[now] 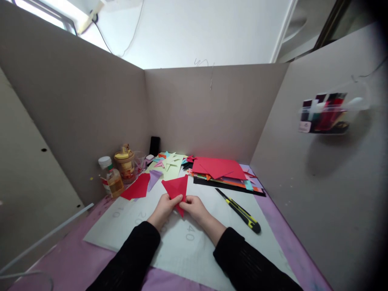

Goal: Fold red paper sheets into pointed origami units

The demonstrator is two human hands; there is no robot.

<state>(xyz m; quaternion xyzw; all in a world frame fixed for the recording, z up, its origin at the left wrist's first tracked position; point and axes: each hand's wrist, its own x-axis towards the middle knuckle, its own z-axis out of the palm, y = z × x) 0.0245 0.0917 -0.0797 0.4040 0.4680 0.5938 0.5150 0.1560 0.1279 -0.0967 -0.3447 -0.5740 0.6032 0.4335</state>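
Folded red paper (177, 186) held over a white numbered sheet (121, 226).
Right of a purple folded paper (154, 178), gripped near its lower tip by the left hand (164, 205), then pinched by the right hand (195, 207), left of a yellow-and-black utility knife (241, 212).

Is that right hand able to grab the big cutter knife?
Probably yes: nothing covers the utility knife, though the right hand would first need to let go of the folded red paper.
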